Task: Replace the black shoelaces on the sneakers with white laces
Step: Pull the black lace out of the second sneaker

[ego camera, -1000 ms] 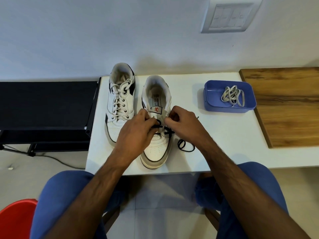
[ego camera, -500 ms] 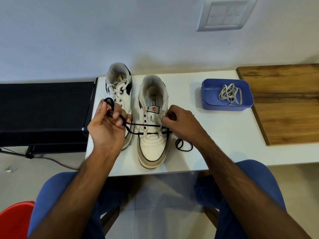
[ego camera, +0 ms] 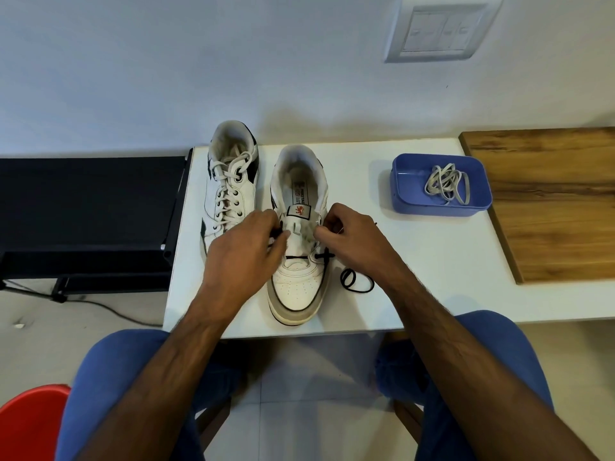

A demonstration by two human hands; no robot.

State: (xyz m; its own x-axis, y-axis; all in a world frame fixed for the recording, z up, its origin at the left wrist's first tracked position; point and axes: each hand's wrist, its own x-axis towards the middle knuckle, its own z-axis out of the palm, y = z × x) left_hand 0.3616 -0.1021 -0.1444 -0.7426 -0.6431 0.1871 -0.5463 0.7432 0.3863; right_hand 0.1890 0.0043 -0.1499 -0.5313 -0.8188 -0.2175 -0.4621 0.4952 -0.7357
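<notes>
Both hands at the mid eyelets of the right shoe, black lace half out.

L hand [ego camera: 246,247] w/ fingers curled, pinching the black lace [ego camera: 355,281] at the left eyelet row; R hand [ego camera: 352,237] curled too, fingertips at the right row, but can't tell if it actually grips the lace or just the shoe edge. Right shoe [ego camera: 298,287] stands toe toward the person, mid-surface [ego camera: 432,277]; lace only crosses the lowest eyelets, w/ a loose loop lying on the surface just beside the shoe's right side. Left shoe [ego camera: 229,181] just beside it, already w/ white laces. Blue tray [ego camera: 404,201] further right, well apart from the shoes, holds a white lace [ego camera: 447,185] in a loose coil. Wood board [ego camera: 549,207] touches the tray's right end.
</notes>
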